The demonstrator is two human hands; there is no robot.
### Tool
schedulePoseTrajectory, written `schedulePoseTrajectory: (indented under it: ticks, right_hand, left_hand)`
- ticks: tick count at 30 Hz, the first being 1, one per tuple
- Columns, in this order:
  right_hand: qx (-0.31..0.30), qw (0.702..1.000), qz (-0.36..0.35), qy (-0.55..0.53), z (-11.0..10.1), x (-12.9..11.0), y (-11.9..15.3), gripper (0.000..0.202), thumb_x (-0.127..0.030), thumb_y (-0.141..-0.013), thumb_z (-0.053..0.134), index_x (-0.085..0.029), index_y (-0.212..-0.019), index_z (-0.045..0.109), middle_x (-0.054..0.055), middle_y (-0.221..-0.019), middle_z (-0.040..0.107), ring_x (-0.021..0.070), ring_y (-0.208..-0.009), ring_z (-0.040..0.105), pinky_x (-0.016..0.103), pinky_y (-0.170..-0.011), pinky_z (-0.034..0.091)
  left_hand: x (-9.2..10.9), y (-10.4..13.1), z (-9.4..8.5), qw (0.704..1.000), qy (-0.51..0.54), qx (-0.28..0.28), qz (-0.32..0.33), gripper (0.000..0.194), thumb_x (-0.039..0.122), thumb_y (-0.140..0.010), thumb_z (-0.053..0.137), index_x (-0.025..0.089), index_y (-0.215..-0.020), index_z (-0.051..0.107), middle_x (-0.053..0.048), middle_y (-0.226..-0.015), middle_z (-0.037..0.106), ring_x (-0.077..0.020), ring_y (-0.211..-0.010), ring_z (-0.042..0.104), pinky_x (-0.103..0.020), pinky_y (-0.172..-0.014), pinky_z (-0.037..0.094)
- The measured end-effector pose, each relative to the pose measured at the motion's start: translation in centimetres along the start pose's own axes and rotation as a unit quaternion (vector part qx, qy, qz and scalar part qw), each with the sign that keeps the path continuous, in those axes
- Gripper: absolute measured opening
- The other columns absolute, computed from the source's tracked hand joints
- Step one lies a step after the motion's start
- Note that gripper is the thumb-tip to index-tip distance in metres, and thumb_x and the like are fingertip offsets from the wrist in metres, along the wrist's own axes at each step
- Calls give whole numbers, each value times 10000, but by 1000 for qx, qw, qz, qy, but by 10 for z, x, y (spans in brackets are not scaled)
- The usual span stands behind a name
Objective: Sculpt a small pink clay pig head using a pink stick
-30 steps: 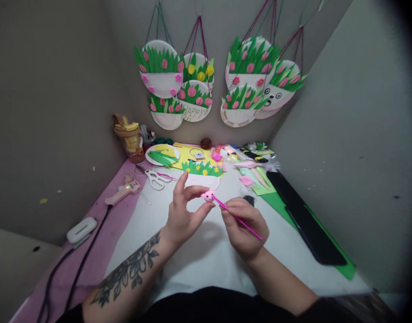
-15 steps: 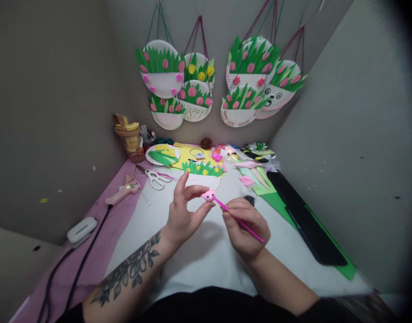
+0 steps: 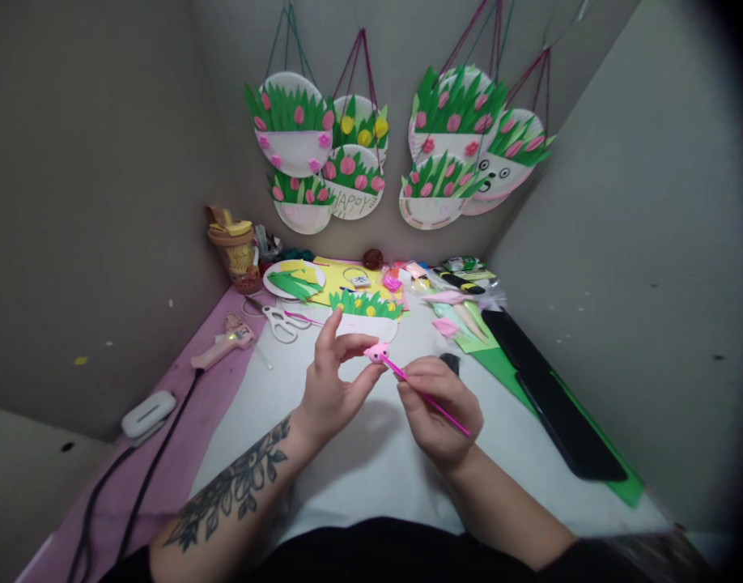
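Observation:
Between the thumb and a finger of my left hand [image 3: 338, 380] is a small pink clay head [image 3: 377, 351] with dark eyes, held above the white table covering. My right hand [image 3: 441, 409] grips a thin magenta stick [image 3: 447, 414], whose tip touches the front of the pink head. The stick's other end slants down to the right past my fingers. Just beyond my left hand lies a half paper plate [image 3: 368, 325] with green paper grass and yellow flowers.
White scissors [image 3: 282, 324] and a pink glue gun [image 3: 226, 344] lie on the left. Black trays [image 3: 554, 397] rest on green sheets at the right. Clay packets [image 3: 460, 304] sit at the back right. Decorated plates [image 3: 292, 154] hang on the wall.
My right hand and the magenta stick have shifted slightly left, and the stick's tip has moved left across the pink head. My left hand stays in place.

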State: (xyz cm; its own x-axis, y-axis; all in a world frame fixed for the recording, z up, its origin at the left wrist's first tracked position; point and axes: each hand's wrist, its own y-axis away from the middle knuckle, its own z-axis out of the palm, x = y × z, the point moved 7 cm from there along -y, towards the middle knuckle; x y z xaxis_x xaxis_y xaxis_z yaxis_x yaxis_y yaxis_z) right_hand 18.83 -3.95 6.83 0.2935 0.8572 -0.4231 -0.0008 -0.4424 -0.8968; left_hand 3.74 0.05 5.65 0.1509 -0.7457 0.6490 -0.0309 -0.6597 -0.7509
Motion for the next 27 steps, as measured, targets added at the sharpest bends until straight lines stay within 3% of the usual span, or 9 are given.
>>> schedulePoseTrajectory:
  ticks: [27]
  right_hand:
    - [7, 1000, 0, -15, -3, 0, -1, 339, 1, -745, 623, -234, -988, 606, 18, -822, 664, 167, -714, 641, 360, -650, 538]
  left_hand:
    - [-2, 1, 0, 1000, 9, 1, -2, 891, 129, -787, 703, 259, -1485, 164, -43, -1006, 689, -128, -932, 673, -291, -871, 568]
